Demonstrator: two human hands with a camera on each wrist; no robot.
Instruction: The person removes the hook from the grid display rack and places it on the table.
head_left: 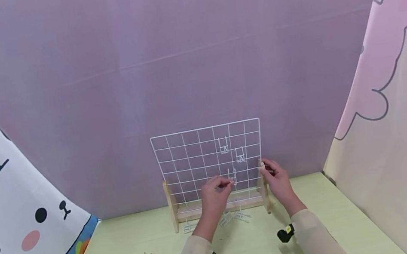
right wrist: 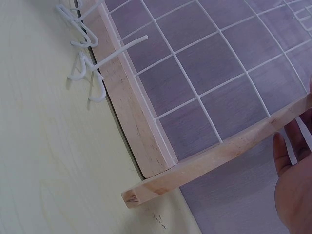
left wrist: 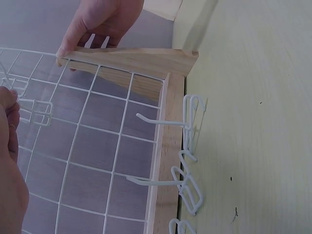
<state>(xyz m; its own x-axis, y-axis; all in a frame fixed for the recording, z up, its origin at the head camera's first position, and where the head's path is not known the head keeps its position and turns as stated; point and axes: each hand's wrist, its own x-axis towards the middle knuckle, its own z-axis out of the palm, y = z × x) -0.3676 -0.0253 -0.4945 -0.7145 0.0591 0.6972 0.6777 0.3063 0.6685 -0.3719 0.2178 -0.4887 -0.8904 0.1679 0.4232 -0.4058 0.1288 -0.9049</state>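
Note:
A white wire grid panel (head_left: 193, 163) stands upright in a wooden frame (head_left: 172, 209) on a pale green table (head_left: 135, 253). My left hand (head_left: 228, 183) pinches a white wire hook (head_left: 232, 176) against the grid's lower middle; the left wrist view shows that hook (left wrist: 38, 110) at my fingertips (left wrist: 10, 105). My right hand (head_left: 265, 168) grips the top of the frame's right wooden upright (head_left: 264, 188), also seen from the left wrist (left wrist: 129, 59). Two more hooks (head_left: 223, 146) (head_left: 240, 155) hang higher on the grid.
Several loose white hooks (head_left: 235, 217) lie on the table in front of the frame's base bar (right wrist: 129, 109), seen close up in both wrist views (left wrist: 191, 161) (right wrist: 87, 73). A purple backdrop (head_left: 178, 61) rises behind the grid, with cartoon-printed panels (head_left: 12, 214) at both sides.

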